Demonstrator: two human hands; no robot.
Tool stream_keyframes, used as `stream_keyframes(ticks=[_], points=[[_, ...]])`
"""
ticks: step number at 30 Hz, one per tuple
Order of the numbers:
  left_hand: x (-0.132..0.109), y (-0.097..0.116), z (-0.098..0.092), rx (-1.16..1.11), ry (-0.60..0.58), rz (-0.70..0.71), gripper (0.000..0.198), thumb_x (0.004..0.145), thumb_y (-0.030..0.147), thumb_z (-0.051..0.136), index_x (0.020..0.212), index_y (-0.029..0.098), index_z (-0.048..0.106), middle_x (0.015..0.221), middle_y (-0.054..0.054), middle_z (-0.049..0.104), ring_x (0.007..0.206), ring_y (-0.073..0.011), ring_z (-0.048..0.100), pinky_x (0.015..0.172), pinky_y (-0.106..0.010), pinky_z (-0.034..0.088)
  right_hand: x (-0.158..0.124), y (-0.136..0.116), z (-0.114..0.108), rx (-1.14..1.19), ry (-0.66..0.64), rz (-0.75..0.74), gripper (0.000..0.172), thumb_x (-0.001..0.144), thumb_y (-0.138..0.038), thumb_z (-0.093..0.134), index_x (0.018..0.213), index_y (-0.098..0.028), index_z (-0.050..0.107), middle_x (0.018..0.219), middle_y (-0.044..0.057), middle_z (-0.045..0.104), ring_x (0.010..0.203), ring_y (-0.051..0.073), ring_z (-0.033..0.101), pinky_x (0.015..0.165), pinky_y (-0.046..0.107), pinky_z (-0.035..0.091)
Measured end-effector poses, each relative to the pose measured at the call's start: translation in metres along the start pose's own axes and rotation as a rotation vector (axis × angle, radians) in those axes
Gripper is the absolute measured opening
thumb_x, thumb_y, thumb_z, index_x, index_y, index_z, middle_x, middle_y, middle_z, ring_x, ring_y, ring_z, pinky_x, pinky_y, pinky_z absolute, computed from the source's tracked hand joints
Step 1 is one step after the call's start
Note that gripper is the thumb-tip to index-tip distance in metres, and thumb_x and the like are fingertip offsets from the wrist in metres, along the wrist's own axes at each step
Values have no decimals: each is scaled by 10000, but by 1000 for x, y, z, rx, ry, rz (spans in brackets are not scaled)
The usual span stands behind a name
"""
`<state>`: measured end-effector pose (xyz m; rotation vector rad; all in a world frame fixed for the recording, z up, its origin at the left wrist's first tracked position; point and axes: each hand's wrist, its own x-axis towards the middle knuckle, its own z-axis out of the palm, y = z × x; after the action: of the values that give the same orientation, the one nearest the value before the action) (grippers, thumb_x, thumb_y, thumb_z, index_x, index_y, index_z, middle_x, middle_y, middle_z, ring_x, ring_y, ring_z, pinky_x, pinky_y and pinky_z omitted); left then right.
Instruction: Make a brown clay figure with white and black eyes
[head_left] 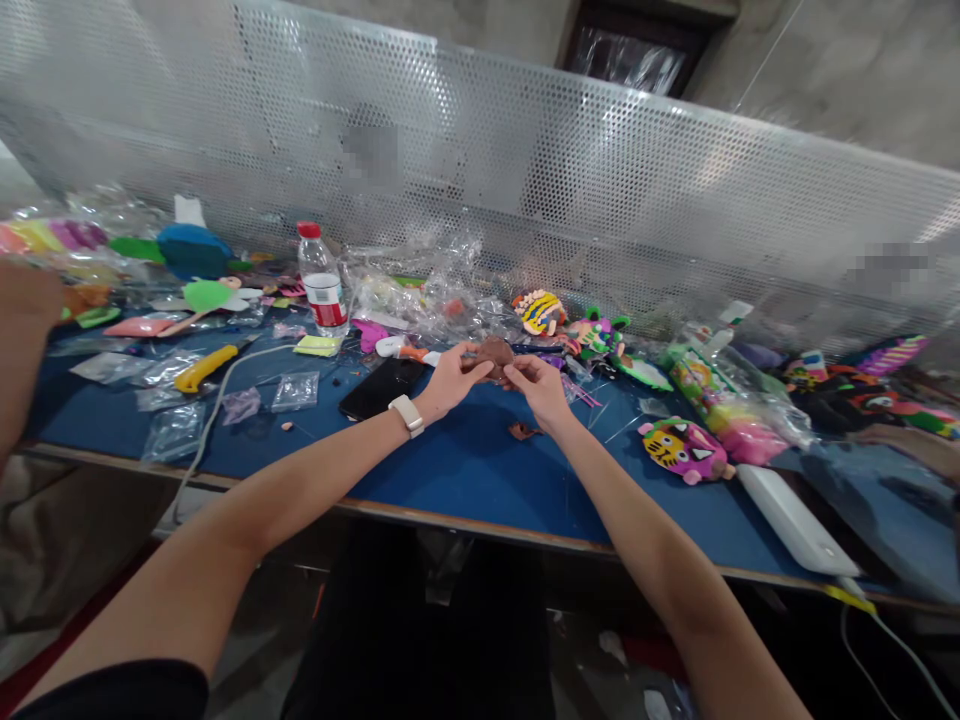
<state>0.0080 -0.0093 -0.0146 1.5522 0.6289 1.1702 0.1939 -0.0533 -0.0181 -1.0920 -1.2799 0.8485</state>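
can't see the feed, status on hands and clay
Left hand, right hand both pinch brown clay lump over blue table. Brown scrap beneath. Black phone near left.

Logged two bare arms in the head view, with left hand [450,380] and right hand [540,385] uncovered as well. Noted a band [406,415] on the left wrist: off-white, smooth and matte, a broad strap with rounded corners, sitting snug against the wrist. Could not make out a dial, a clasp or any marking on it at this size. Found a sleeve [112,692] on the left upper arm: black or very dark navy, plain, short, with its hem lying well above the elbow, partly cropped by the bottom edge. Recorded the right arm as bare all the way to the lower frame edge.
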Motion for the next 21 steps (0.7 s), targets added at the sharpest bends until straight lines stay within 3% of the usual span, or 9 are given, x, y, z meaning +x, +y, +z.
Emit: stream_keyframes(ticks=[7,11,15,21], points=[[2,1,0,150,-6,80,278,935,355,728,1108,153,647,1081,-117,776,991,-221,746,905,-372,607,-4,-4,1,-24,-55,-23,553,655,-608,921,970,-234,661,876,21,738,800,206,697,840,387,606],[2,0,1,129,-46,126,283,943,420,703,1049,160,668,1008,-86,759,905,-188,714,851,-331,583,-3,-6,1,36,-62,-8,466,747,-630,850,935,-236,683,859,19,727,806,211,707,844,395,614],[2,2,1,98,-94,110,298,950,452,684,1000,159,680,929,-66,743,786,-157,670,756,-299,561,-2,-8,1,70,-67,22,485,811,-692,760,1012,-259,677,968,36,754,852,227,732,836,414,636],[0,3,-1,157,-111,121,372,919,531,712,920,162,662,829,-40,691,726,-146,631,713,-290,539,-5,-10,4,98,-113,61,541,752,-699,822,1044,-274,658,870,15,748,798,219,724,817,406,639]])
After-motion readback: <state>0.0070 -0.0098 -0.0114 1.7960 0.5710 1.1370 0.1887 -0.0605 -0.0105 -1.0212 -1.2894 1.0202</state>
